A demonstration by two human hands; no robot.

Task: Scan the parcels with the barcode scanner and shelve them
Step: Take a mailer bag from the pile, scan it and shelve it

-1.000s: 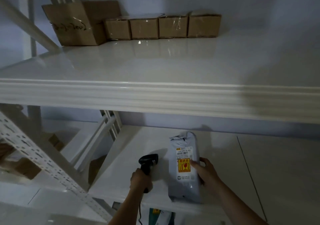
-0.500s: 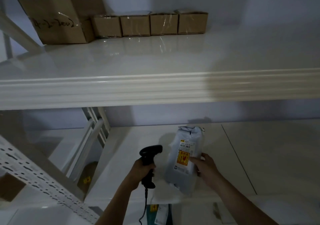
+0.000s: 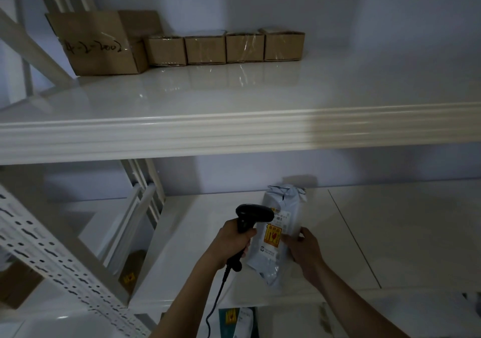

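A grey plastic mailer parcel with a white label and a yellow-red sticker lies on the lower white shelf. My right hand holds its right edge, thumb on the label side. My left hand grips the handle of a black barcode scanner, whose head points right at the parcel's label and overlaps its left edge. The scanner's cable hangs down beside my left forearm.
The upper shelf carries a large cardboard box with handwriting and a row of several small taped boxes at the back. A perforated white upright slants at the left. More parcels lie below the lower shelf's front edge.
The scanner has risen and swung right until its head overlaps the parcel's label. The parcel has tilted slightly, its top leaning right. My right hand stays on its right edge.
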